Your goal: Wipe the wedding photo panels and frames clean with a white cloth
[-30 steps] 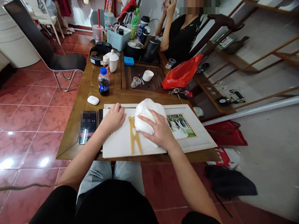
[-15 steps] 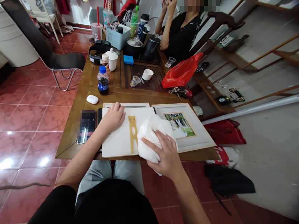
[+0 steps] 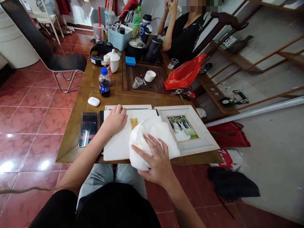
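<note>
My right hand (image 3: 154, 158) grips a bunched wad of white fluffy stuffing (image 3: 152, 131), its fingers spread over the near side. Beneath the wad lies a white board (image 3: 116, 147) at the table's front edge. The top of a flat yellow cat-shaped piece (image 3: 133, 123) shows beyond the wad; its lower part is covered. My left hand (image 3: 116, 118) rests flat on the board's upper left, fingers slightly bent and holding nothing. To the right, a pale frame (image 3: 206, 142) with a wedding photo (image 3: 182, 126) lies partly under the wad's edge.
A phone (image 3: 88, 129) and a white earbud case (image 3: 93, 101) lie left of the board. Farther back stand a blue-capped bottle (image 3: 104, 82), a lidded white cup (image 3: 114, 61) and a red plastic bag (image 3: 184, 74). Another person (image 3: 182, 34) sits at the far side.
My right hand has moved left with the white stuffing, which now covers most of the yellow piece and uncovers more of the photo. My left hand has stayed in place.
</note>
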The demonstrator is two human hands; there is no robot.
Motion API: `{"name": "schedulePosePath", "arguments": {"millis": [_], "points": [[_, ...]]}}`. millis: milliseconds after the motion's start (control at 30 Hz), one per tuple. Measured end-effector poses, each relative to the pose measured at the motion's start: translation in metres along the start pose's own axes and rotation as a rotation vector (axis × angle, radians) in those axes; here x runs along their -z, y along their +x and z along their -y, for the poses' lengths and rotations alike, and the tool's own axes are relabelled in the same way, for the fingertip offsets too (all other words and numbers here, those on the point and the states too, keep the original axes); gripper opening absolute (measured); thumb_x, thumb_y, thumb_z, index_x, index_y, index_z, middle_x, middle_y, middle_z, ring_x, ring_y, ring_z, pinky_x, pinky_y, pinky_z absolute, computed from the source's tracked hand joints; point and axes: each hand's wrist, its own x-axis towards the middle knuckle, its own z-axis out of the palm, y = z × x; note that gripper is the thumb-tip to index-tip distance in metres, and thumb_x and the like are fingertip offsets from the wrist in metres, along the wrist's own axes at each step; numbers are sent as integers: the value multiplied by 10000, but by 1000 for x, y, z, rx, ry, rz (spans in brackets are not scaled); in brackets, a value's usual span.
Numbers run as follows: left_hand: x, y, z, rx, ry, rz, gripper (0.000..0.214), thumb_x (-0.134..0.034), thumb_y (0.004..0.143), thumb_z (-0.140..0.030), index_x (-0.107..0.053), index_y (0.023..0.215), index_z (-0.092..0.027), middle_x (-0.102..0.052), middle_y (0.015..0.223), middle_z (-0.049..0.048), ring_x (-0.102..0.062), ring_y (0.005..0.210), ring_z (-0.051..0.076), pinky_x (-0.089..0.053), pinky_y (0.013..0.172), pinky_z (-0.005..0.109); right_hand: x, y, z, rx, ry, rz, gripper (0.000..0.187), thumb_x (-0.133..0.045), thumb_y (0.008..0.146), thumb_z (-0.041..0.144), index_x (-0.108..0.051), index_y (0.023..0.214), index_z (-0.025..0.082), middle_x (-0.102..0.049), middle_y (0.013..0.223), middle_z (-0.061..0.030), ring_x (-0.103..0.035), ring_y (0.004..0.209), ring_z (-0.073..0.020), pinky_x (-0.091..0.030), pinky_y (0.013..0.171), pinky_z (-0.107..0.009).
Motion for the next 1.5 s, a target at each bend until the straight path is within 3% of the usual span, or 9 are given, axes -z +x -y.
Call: {"name": "schedulePosePath", "arguments": {"millis": [133,300,567,833,1033,1333,1500], "points": [[2,0,0,-7,16,21,328,-355,1063,-271,-572,1239,-100,-560,1265,194,-536,1196,324,-446,1076,475,-2,3,7,22,-7,16,719,-585,858,646,-540,1512,351,-356,1632,-161,-378,1440,-452,-265,1130,-656],[4,1,1,-27,8,21,330,-342,1064,-272,-579,1226,-110,-566,1251,185,-531,1206,320,-447,1076,478,-2,13,-4,6,-16,78,748,-623,856,643,-509,1539,360,-380,1614,-165,-369,1445,-442,-253,1143,-641],[7,2,2,-39,-10,57,328,-338,1048,-241,-584,1219,-106,-570,1238,194,-539,1173,324,-467,1045,482,-9,72,-39,-114,24,235,693,-634,920,564,-470,1564,365,-327,1655,-162,-333,1483,-417,-266,1157,-633],[2,3,5,-34,-15,48,273,-407,992,-168,-596,1180,-109,-561,1232,188,-544,1168,314,-479,1045,461,-12,118,-60,-128,37,218,665,-573,973,540,-417,1593,356,-327,1659,-146,-361,1464,-397,-282,1159,-593],[4,2,3,-28,-15,25,293,-359,1030,-189,-585,1197,-105,-564,1213,188,-548,1165,313,-462,1066,473,-12,111,-64,-160,15,206,625,-613,955,497,-494,1547,333,-355,1638,-150,-383,1458,-372,-274,1178,-580],[3,1,4,-25,-1,0,309,-339,1050,-222,-579,1209,-109,-563,1207,177,-547,1172,309,-466,1072,468,-10,87,-97,-197,-33,99,596,-579,963,483,-513,1532,319,-416,1587,-134,-386,1459,-352,-346,1150,-549],[2,1,4,-18,-8,-6,314,-342,1053,-239,-577,1216,-109,-564,1215,180,-545,1195,309,-461,1081,465,-8,66,-89,-151,-58,116,614,-575,958,504,-511,1540,319,-398,1604,-132,-396,1437,-364,-316,1159,-565]]}}
